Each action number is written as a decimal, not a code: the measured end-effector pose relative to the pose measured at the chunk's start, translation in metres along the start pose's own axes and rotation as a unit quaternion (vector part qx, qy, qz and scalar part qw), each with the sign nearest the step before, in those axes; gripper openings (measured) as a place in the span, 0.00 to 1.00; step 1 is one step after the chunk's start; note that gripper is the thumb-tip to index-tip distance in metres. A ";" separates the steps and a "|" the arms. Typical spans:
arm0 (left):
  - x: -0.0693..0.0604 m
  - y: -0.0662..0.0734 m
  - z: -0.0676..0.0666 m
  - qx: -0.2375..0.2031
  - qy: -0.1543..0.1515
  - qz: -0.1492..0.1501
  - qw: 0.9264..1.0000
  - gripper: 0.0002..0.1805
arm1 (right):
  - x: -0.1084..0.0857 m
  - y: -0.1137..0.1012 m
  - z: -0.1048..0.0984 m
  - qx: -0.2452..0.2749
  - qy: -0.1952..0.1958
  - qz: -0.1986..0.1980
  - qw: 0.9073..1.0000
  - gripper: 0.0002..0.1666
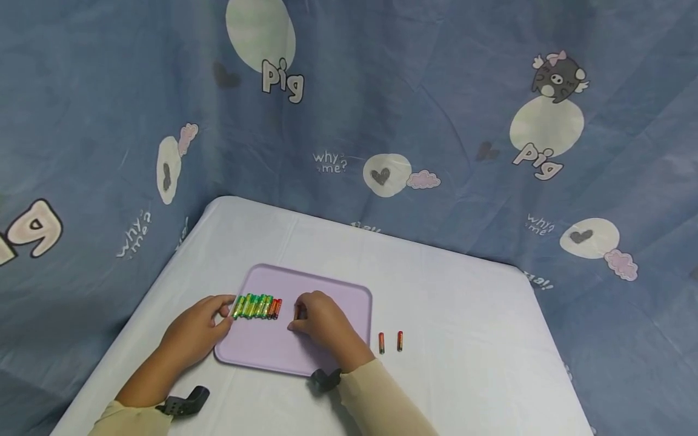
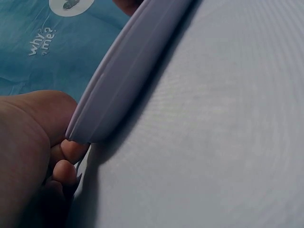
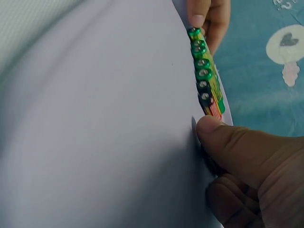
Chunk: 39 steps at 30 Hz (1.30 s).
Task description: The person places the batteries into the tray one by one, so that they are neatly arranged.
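A row of green AAA-size batteries (image 1: 253, 306), with two red ones (image 1: 275, 309) at its right end, lies side by side on a lilac tray (image 1: 267, 348). My left hand (image 1: 196, 330) grips the tray's left rim, its fingertips close to the row's green end. In the left wrist view that hand (image 2: 28, 137) has its thumb and fingers about the tray's edge (image 2: 118, 80). To the right of the row, my right hand (image 1: 327, 324) pinches a dark battery, mostly hidden by the fingers. The right wrist view shows its thumb (image 3: 232, 145) near the row's red end.
Two more red batteries, one (image 1: 381, 343) beside another (image 1: 400, 341), lie on the white tablecloth (image 1: 463, 363) just right of the tray. A blue printed curtain (image 1: 463, 121) hangs behind the table and along its sides.
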<state>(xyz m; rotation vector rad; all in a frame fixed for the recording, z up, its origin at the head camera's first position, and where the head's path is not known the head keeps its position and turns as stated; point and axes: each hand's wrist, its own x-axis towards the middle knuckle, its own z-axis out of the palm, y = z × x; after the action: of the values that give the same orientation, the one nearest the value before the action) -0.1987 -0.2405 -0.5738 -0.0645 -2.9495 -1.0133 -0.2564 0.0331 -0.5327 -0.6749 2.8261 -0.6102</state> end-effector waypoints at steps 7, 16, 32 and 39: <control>0.001 -0.001 0.001 0.002 0.001 0.002 1.000 0.27 | 0.006 -0.006 0.003 -0.012 -0.006 0.001 1.000 0.17; 0.000 0.000 -0.002 0.004 0.000 0.001 1.000 0.27 | 0.013 -0.014 0.005 -0.019 -0.015 -0.008 1.000 0.18; 0.001 0.001 0.000 0.002 0.004 -0.003 1.000 0.26 | 0.018 -0.021 0.010 -0.053 -0.010 -0.027 0.998 0.23; 0.000 0.002 0.000 0.001 0.004 -0.003 1.000 0.26 | 0.019 -0.023 0.009 -0.048 -0.012 -0.013 0.999 0.23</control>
<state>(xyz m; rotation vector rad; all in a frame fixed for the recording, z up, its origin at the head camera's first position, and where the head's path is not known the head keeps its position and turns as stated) -0.1984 -0.2392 -0.5724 -0.0515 -2.9464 -1.0085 -0.2617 0.0023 -0.5325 -0.7328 2.8440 -0.4690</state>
